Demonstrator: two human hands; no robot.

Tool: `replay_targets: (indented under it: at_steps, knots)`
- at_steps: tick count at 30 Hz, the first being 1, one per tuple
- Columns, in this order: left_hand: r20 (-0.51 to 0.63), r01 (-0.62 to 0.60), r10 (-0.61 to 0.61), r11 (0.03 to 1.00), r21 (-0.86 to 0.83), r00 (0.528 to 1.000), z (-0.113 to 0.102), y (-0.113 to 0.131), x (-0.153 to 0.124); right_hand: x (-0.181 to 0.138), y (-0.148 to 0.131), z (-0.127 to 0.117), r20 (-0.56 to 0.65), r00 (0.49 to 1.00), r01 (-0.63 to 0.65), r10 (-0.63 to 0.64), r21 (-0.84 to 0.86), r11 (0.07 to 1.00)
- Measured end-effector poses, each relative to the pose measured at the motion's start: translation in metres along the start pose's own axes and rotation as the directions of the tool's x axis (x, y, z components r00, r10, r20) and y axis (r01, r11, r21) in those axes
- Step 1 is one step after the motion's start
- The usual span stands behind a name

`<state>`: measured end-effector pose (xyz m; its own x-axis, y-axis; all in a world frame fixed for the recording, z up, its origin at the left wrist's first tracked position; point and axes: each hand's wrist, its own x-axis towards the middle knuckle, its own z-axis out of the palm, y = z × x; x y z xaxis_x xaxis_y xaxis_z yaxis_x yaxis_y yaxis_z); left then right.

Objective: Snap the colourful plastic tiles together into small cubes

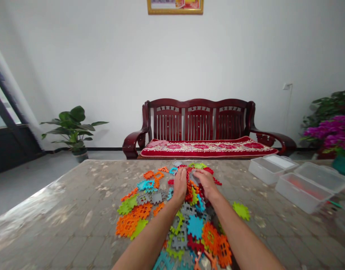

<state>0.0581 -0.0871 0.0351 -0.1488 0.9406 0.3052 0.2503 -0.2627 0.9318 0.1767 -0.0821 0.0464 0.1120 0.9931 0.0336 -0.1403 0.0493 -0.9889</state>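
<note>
Red and orange toothed plastic tiles [189, 186] sit clamped as a small stack between both hands, over the far end of a loose heap of flat, grid-pierced tiles [189, 228] in orange, green, blue and grey. The left hand [180, 184] and right hand [205, 182] curl shut on the stack from either side, probably to keep its notched edges meshed, though the grip shows small. The heap lies on a glossy, stone-patterned desk [76, 210], with clear plastic boxes [301, 189] well apart to the right.

Hands [180, 186] partly hide the red pieces [189, 192] between them.
</note>
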Motion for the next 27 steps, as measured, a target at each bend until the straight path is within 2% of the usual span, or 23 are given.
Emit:
replay_targets:
  at_steps: [3,6,8,11,12,14,16,18,20,22,27]
  knots:
    - [-0.017,-0.029,0.029,0.999,-0.023,0.999,-0.001,0.010,0.004,-0.003,-0.012,0.014,0.112,0.992,0.064,-0.066,0.021,0.998]
    - [0.052,-0.099,0.095,0.992,0.080,0.994,-0.021,0.017,0.010,-0.008,-0.023,0.015,0.165,0.969,0.192,-0.184,-0.034,0.981]
    - [0.083,-0.134,0.115,0.949,0.286,0.990,-0.047,0.017,0.012,-0.011,-0.027,0.003,0.153,0.962,0.243,-0.224,-0.118,0.963]
    - [0.001,-0.077,0.084,0.916,0.395,0.996,-0.105,-0.001,0.007,-0.016,-0.022,-0.034,0.097,0.972,0.233,-0.212,-0.357,0.904]
    - [-0.054,-0.035,0.066,0.895,0.444,0.996,-0.128,-0.011,0.003,-0.019,-0.018,-0.050,0.075,0.977,0.212,-0.200,-0.469,0.858]
    - [-0.171,0.071,0.051,0.765,0.640,0.984,-0.172,-0.036,-0.009,-0.026,-0.006,-0.083,0.030,0.978,0.166,-0.205,-0.701,0.694]
    - [-0.198,0.153,-0.012,0.679,0.718,0.980,-0.207,-0.061,-0.023,-0.036,0.008,-0.112,-0.029,0.978,0.074,-0.207,-0.878,0.473]
    - [-0.183,0.163,-0.038,0.653,0.739,0.982,-0.228,-0.079,-0.036,-0.047,0.021,-0.130,-0.101,0.980,-0.047,-0.174,-0.956,0.289]
    - [-0.207,0.164,-0.017,0.670,0.724,0.978,-0.230,-0.086,-0.045,-0.056,0.032,-0.137,-0.160,0.979,-0.135,-0.124,-0.973,0.189]
    - [-0.239,0.162,0.003,0.726,0.668,0.971,-0.218,-0.083,-0.050,-0.062,0.037,-0.133,-0.159,0.983,-0.143,-0.093,-0.976,0.162]
    - [-0.329,0.167,-0.045,0.921,0.351,0.943,-0.176,-0.061,-0.052,-0.059,0.036,-0.098,-0.103,0.990,-0.076,-0.097,-0.964,0.253]
